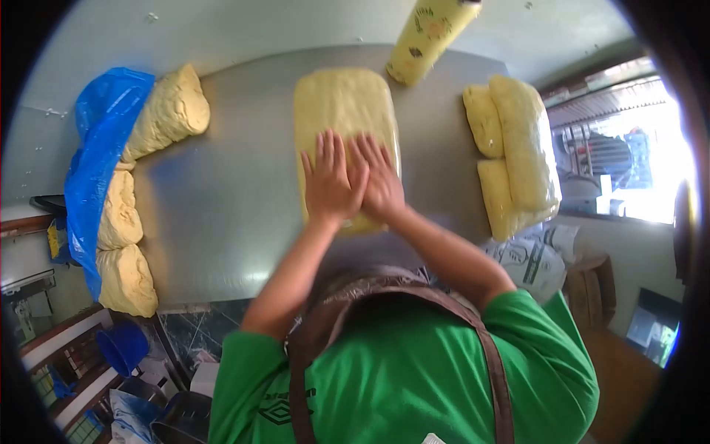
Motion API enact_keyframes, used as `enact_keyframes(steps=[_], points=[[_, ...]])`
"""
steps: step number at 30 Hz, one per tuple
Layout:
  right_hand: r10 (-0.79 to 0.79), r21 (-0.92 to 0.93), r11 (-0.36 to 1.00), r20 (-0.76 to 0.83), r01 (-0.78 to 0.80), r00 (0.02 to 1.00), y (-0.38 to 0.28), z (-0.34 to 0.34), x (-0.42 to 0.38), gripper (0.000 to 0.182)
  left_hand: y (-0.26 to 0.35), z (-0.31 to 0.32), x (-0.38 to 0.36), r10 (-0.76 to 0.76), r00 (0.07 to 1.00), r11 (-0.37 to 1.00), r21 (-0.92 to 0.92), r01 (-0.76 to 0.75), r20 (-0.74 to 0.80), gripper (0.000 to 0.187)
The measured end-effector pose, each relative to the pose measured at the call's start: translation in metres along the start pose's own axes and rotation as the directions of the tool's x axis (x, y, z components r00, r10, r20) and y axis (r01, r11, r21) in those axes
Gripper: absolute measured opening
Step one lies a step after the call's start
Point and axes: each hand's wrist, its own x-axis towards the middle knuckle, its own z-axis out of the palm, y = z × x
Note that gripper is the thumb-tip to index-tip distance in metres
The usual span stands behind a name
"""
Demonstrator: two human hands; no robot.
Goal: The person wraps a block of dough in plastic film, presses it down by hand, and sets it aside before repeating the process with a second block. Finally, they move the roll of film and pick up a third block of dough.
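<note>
A long, pale yellow slab of dough [344, 100] lies in the middle of the metal table, with a shiny, plastic-like edge along its right side. My left hand [336, 181] rests flat on the slab's near half, fingers stretched out and thumb towards the other hand. Close beside it, my right hand [379, 181] is also laid palm down on the dough with its fingers extended. The thumbs and inner edges of both hands meet or overlap. Neither hand grips anything; what is under the palms is hidden.
Rolled dough [174, 107] and more lumps line the table's [222, 200] left edge, partly under a blue plastic sheet [103, 148]. Shiny, wrapped-looking dough blocks [525, 140] sit at the right edge. A yellow printed tumbler [433, 37] stands at the back; a blue bucket [122, 348] is below left.
</note>
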Motion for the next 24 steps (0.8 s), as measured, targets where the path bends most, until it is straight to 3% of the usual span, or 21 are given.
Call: enact_keyframes(steps=[1, 3, 4, 6, 9, 13, 14, 15, 16, 17, 18, 19, 20, 23, 24], points=[[-0.021, -0.094, 0.995, -0.031, 0.018, 0.999, -0.004, -0.009, 0.018, 0.07, 0.003, -0.006, -0.006, 0.027, 0.999, 0.997, -0.068, -0.03, -0.041, 0.079], [-0.042, -0.267, 0.963, -0.018, 0.036, 0.999, -0.017, -0.019, 0.009, 0.071, 0.002, -0.009, 0.014, 0.029, 0.998, 0.999, -0.036, -0.031, -0.053, 0.077], [0.015, -0.218, 0.976, 0.056, -0.002, 0.998, -0.025, -0.012, -0.024, 0.071, 0.007, -0.008, -0.016, -0.004, 1.0, 0.999, -0.05, 0.004, -0.008, 0.076], [0.022, -0.164, 0.986, 0.092, -0.007, 0.996, -0.024, -0.006, -0.028, 0.072, 0.003, -0.005, -0.003, -0.036, 0.997, 0.998, -0.049, 0.032, -0.074, 0.074], [-0.066, -0.136, 0.988, 0.059, 0.073, 0.996, -0.022, 0.006, -0.038, 0.077, -0.007, -0.012, -0.031, 0.069, 0.99, 0.993, -0.084, -0.079, -0.121, 0.068], [-0.268, -0.257, 0.924, 0.095, 0.284, 0.959, -0.012, -0.024, 0.05, 0.087, -0.012, -0.01, -0.018, -0.08, 0.98, 0.973, -0.228, 0.037, -0.184, 0.06], [-0.214, -0.248, 0.943, 0.05, 0.22, 0.976, 0.009, -0.013, 0.089, 0.083, -0.013, 0.001, -0.023, -0.079, 0.965, 0.985, -0.17, 0.036, -0.251, 0.055], [-0.141, -0.258, 0.957, -0.018, 0.132, 0.99, 0.016, -0.015, 0.124, 0.082, -0.01, -0.005, -0.036, 0.015, 0.976, 0.988, -0.146, -0.048, -0.217, 0.052], [-0.054, -0.408, 0.911, 0.039, 0.065, 0.998, 0.023, -0.024, 0.16, 0.079, -0.006, -0.014, -0.053, 0.103, 0.978, 0.984, -0.124, -0.127, -0.181, 0.05], [0.025, -0.407, 0.913, 0.11, 0.022, 0.994, 0.016, -0.043, 0.186, 0.078, -0.005, -0.021, -0.065, 0.185, 0.973, 0.975, -0.099, -0.2, -0.14, 0.048], [-0.026, -0.356, 0.933, 0.086, 0.055, 0.996, 0.032, -0.04, 0.21, 0.076, -0.007, -0.024, -0.075, 0.19, 0.975, 0.971, -0.126, -0.204, -0.115, 0.048], [0.05, -0.248, 0.969, 0.173, -0.006, 0.984, 0.036, -0.048, 0.226, 0.075, -0.011, -0.027, -0.084, 0.19, 0.977, 0.968, -0.15, -0.202, -0.091, 0.047], [0.111, -0.147, 0.986, 0.273, -0.072, 0.956, 0.036, -0.054, 0.242, 0.075, -0.017, -0.032, -0.088, 0.186, 0.98, 0.965, -0.175, -0.195, -0.071, 0.047], [0.193, -0.226, 0.962, 0.154, -0.155, 0.969, 0.039, -0.046, 0.24, 0.074, -0.021, -0.043, -0.104, 0.024, 0.986, 1.0, -0.015, -0.027, -0.165, 0.05], [0.196, -0.244, 0.957, 0.134, -0.159, 0.971, 0.044, -0.045, 0.233, 0.074, -0.024, -0.043, -0.107, -0.088, 0.98, 0.994, 0.047, 0.098, -0.177, 0.056]])
